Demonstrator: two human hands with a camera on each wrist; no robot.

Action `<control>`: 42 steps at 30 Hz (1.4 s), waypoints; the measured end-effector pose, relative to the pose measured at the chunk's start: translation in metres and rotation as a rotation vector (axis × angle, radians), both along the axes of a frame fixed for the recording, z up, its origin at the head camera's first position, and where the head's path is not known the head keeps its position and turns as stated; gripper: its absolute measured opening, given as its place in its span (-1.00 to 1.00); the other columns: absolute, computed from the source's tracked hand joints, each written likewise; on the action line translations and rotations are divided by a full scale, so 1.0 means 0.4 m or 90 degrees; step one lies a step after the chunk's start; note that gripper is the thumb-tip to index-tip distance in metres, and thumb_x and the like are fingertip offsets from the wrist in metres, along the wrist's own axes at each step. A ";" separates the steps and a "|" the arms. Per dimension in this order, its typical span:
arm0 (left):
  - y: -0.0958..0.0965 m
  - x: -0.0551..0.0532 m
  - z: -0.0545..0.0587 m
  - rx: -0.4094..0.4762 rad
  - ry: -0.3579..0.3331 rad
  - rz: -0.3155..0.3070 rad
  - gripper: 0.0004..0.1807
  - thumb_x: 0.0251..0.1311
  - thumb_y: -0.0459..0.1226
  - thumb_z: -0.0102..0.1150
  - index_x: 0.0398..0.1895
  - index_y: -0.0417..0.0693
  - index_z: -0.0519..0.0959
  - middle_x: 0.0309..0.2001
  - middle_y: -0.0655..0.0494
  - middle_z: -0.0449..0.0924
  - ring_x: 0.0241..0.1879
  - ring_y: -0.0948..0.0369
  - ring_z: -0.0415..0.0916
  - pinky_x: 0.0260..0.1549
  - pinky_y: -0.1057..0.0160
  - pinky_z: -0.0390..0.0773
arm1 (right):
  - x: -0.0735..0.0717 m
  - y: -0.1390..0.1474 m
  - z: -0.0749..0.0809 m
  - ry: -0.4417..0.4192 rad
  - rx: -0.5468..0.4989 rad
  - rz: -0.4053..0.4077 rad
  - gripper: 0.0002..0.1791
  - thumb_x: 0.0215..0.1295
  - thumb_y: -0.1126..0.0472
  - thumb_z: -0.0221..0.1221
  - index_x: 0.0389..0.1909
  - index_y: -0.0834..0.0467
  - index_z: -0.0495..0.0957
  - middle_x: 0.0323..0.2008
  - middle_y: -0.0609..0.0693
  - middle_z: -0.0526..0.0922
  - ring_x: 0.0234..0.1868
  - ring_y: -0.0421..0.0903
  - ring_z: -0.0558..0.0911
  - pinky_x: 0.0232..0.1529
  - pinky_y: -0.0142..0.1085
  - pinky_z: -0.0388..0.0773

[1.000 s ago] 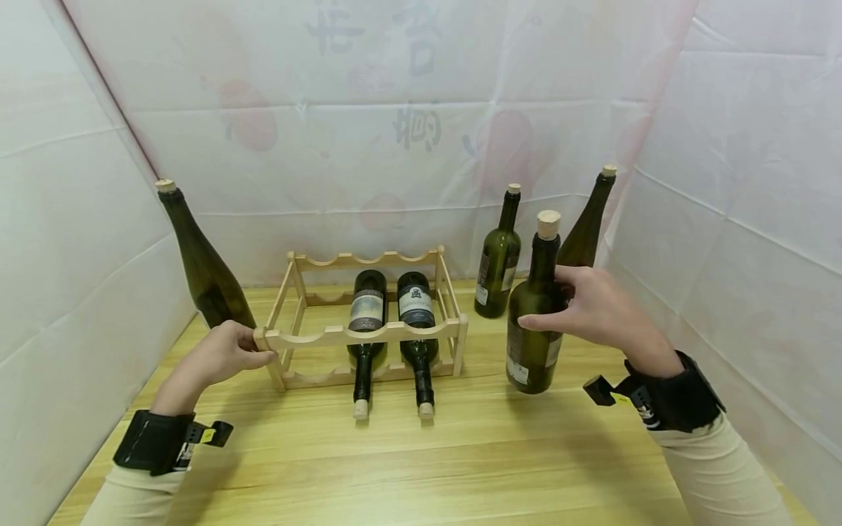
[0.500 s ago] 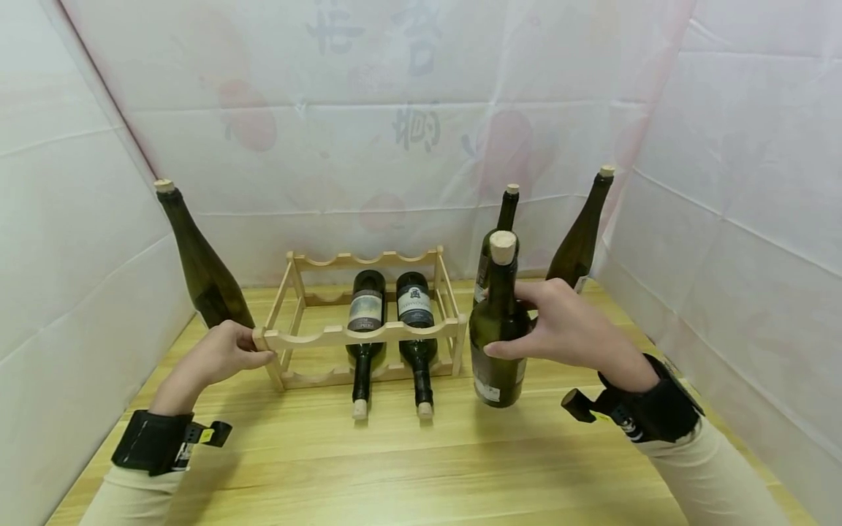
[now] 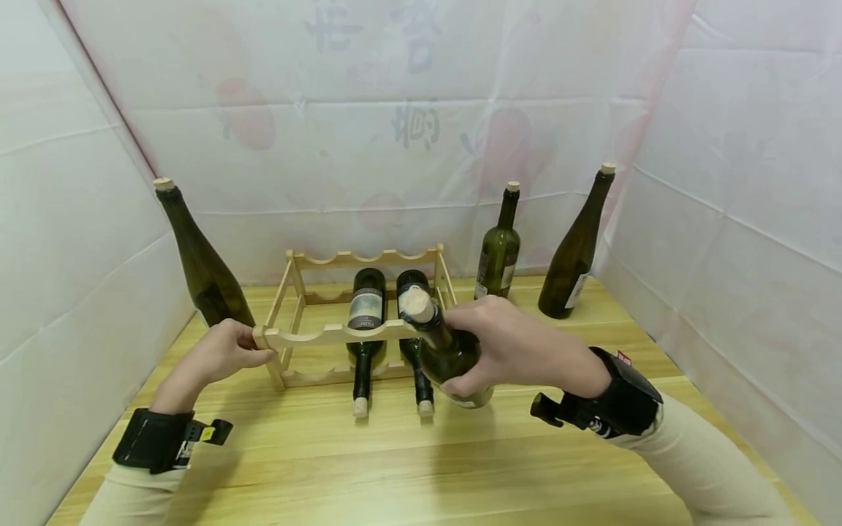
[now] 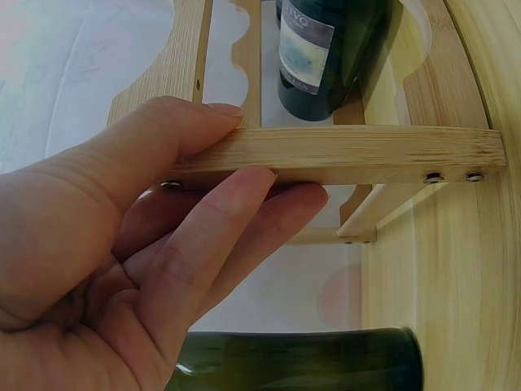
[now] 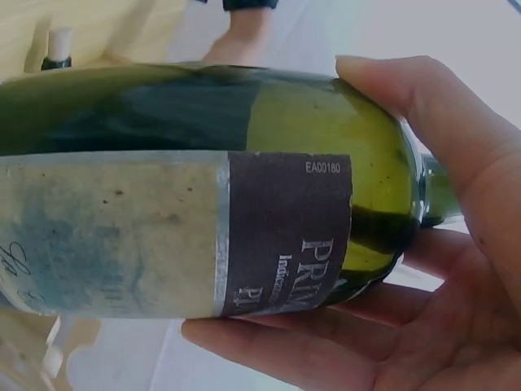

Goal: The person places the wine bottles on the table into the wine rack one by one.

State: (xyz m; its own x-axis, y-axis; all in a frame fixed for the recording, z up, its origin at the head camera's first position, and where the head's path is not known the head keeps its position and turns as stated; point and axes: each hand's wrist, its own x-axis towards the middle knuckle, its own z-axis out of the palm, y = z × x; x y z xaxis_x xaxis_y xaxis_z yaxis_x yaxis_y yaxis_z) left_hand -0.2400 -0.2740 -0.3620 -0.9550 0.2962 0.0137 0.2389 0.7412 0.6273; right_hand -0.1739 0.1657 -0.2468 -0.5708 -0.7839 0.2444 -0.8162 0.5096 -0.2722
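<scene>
My left hand point(image 3: 213, 358) grips the front left corner of a wooden wine rack point(image 3: 329, 336). In the left wrist view, the thumb lies on one side of the end piece point(image 4: 366, 155) and the fingers on the other. A corked green wine bottle point(image 3: 454, 358) is in my right hand point(image 3: 526, 347), thumb and fingers around its shoulder. Raised and tilted with the cork up and to the left, it overlaps the rack's front right corner in the head view. Its dark and cream label point(image 5: 285, 228) fills the right wrist view. Two wine bottles lie in the rack, one labelled bottle point(image 3: 367, 303) fully showing, another point(image 3: 421, 387) partly hidden.
A tall corked bottle point(image 3: 210, 270) stands left of the rack, close behind my left hand. Back right stand a shorter bottle point(image 3: 498, 259) and a tall one point(image 3: 572, 267). White cloth walls point(image 3: 316, 161) enclose the wooden table point(image 3: 342, 467).
My right hand has carried the bottle leftward from beside the standing bottles to the rack's right front corner, tilting it from upright. The left hand has stayed on the rack.
</scene>
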 end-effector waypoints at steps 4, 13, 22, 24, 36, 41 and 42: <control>0.000 0.001 0.003 -0.003 0.002 0.001 -0.80 0.27 -0.25 0.38 -0.23 -0.26 0.77 -0.36 -0.08 0.79 -0.42 0.21 0.46 -0.37 0.22 0.45 | 0.010 -0.035 0.003 -0.017 0.026 0.055 -0.57 0.07 0.05 0.52 -0.08 0.07 0.62 -0.27 -0.16 0.68 -0.30 -0.33 0.60 -0.27 -0.47 0.56; 0.001 0.005 0.002 -0.002 -0.001 0.002 -0.79 0.27 -0.25 0.39 -0.23 -0.25 0.78 -0.37 -0.06 0.78 -0.43 0.21 0.43 -0.39 0.23 0.43 | 0.043 -0.103 0.012 -0.011 0.124 0.118 -0.38 0.23 -0.01 0.43 0.27 0.11 0.55 0.08 -0.05 0.70 -0.02 -0.19 0.70 0.03 -0.48 0.57; 0.003 0.006 0.005 -0.004 0.009 0.000 -0.81 0.26 -0.26 0.39 -0.22 -0.26 0.78 -0.35 -0.08 0.80 -0.41 0.21 0.46 -0.36 0.22 0.46 | 0.060 -0.172 0.019 0.086 0.272 0.231 -0.42 0.29 -0.04 0.36 0.32 -0.04 0.52 0.14 -0.11 0.65 -0.12 -0.24 0.64 -0.07 -0.47 0.51; 0.003 0.006 0.005 -0.005 0.009 0.001 -0.81 0.27 -0.26 0.39 -0.22 -0.26 0.78 -0.35 -0.08 0.80 -0.41 0.21 0.45 -0.36 0.22 0.45 | 0.067 -0.184 0.021 0.085 0.298 0.260 -0.44 0.38 -0.06 0.30 0.35 -0.04 0.49 0.17 -0.10 0.61 -0.10 -0.25 0.60 -0.04 -0.49 0.47; 0.004 0.006 0.004 -0.003 0.015 0.003 -0.82 0.27 -0.26 0.39 -0.24 -0.24 0.77 -0.40 -0.01 0.76 -0.44 0.20 0.41 -0.41 0.23 0.41 | 0.080 -0.261 0.026 0.181 0.342 0.316 -0.44 0.30 -0.05 0.33 0.32 -0.16 0.50 -0.02 -0.20 0.58 -0.26 -0.28 0.48 -0.17 -0.45 0.47; 0.003 0.006 0.004 -0.004 0.011 0.002 -0.81 0.28 -0.24 0.39 -0.23 -0.22 0.77 -0.39 -0.03 0.76 -0.43 0.20 0.41 -0.40 0.22 0.41 | 0.082 -0.291 0.018 0.205 0.366 0.337 -0.46 0.36 -0.09 0.29 0.35 -0.16 0.49 0.01 -0.20 0.59 -0.17 -0.26 0.57 -0.13 -0.45 0.49; 0.003 0.006 0.005 -0.004 0.010 0.001 -0.81 0.28 -0.24 0.38 -0.23 -0.22 0.77 -0.39 -0.05 0.76 -0.43 0.20 0.42 -0.39 0.22 0.41 | 0.082 -0.296 0.018 0.210 0.367 0.343 -0.46 0.39 -0.09 0.26 0.36 -0.16 0.48 0.03 -0.20 0.59 -0.15 -0.26 0.57 -0.10 -0.45 0.48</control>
State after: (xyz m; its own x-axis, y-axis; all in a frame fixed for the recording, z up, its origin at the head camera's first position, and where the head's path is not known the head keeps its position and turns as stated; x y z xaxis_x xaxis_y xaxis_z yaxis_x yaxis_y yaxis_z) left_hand -0.2375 -0.2727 -0.3602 -0.9554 0.2941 0.0277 0.2474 0.7453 0.6192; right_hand -0.1409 0.0474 -0.2398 -0.0550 -0.9805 -0.1886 -0.9788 0.0156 0.2043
